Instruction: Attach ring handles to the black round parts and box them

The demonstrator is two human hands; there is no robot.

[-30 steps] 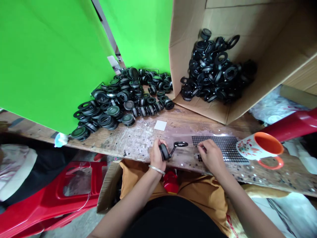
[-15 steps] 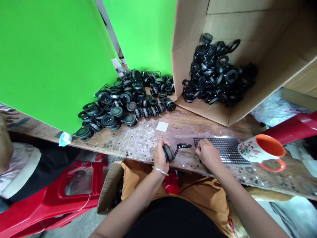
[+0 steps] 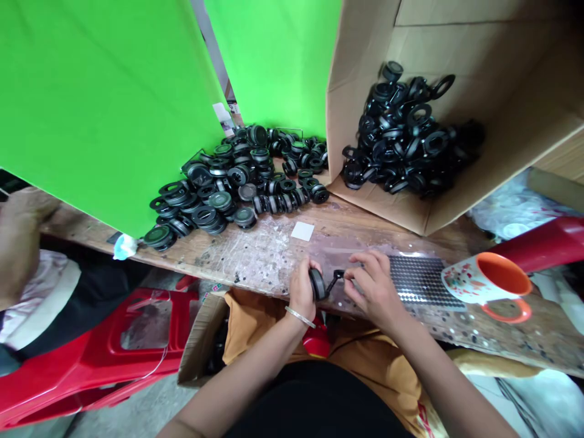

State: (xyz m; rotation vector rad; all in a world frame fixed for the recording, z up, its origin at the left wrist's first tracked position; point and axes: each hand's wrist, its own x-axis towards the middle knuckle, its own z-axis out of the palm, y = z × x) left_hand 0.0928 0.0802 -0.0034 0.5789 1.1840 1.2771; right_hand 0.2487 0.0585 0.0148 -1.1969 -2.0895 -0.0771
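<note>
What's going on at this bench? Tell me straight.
A person sits at a wooden bench working bare-handed. The left hand grips a black round part on edge, while the right hand pinches the loop sticking out of it. A pile of similar parts lies further back, with more in the cardboard box. A dotted sheet and a mug sit to the right.

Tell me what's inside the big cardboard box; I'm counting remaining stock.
A heap of black ring-shaped parts lies inside the cardboard box, on its floor. Whatever sits beneath the heap is covered.
</note>
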